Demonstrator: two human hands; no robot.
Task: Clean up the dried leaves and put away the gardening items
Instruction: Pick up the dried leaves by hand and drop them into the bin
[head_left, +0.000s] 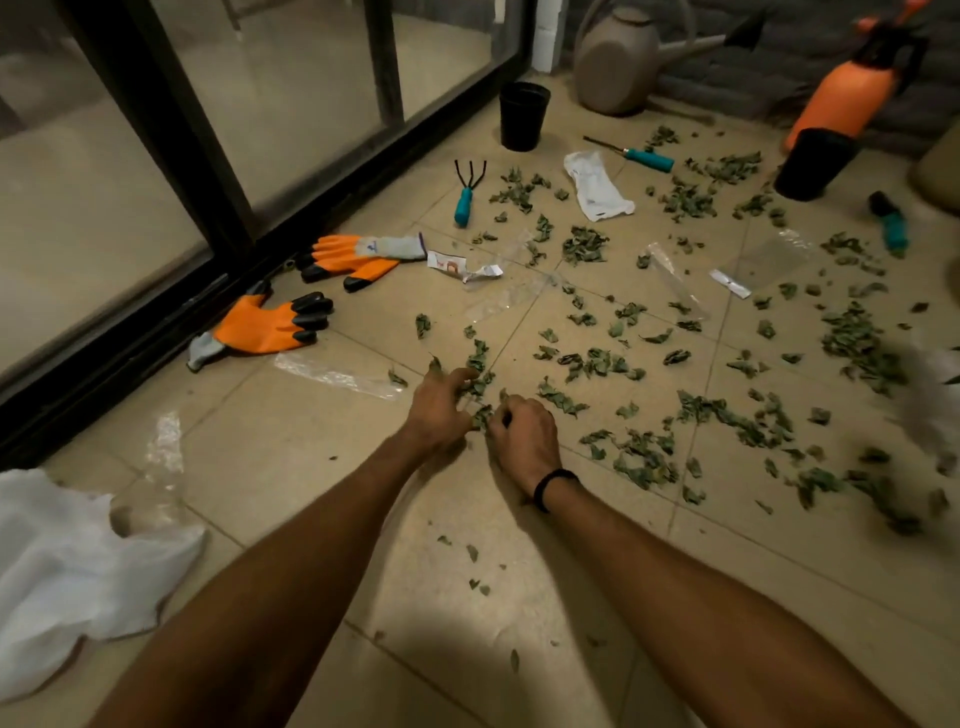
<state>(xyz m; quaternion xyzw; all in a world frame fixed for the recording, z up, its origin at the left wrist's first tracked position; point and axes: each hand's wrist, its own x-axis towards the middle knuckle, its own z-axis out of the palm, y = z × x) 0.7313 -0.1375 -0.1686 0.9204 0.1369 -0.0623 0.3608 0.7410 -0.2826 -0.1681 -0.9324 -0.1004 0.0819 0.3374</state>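
Both hands are down on the tiled floor (291, 467) at the middle of the view. The left hand (441, 410) has its fingers curled over a small clump of dried leaves (478, 387); the right hand (522, 434), a black band at its wrist, is curled too and pinches leaves just beside it; the two hands almost touch. The rest of the leaves lie scattered over the tiles ahead and to the right.

Two orange gloves (270, 327) lie by the sliding glass door (156, 156) on the left; a hand rake (464, 196) with a teal handle lies beyond them. A black pot (523, 117) stands upright near the door; a second black pot (813, 163) stands just before an orange sprayer (847, 96). A watering can (615, 62) stands by the wall; a white wrapper (597, 187) lies between the rake and a teal-handled tool (647, 157). Clear plastic bags (337, 371) lie flat among the leaves.
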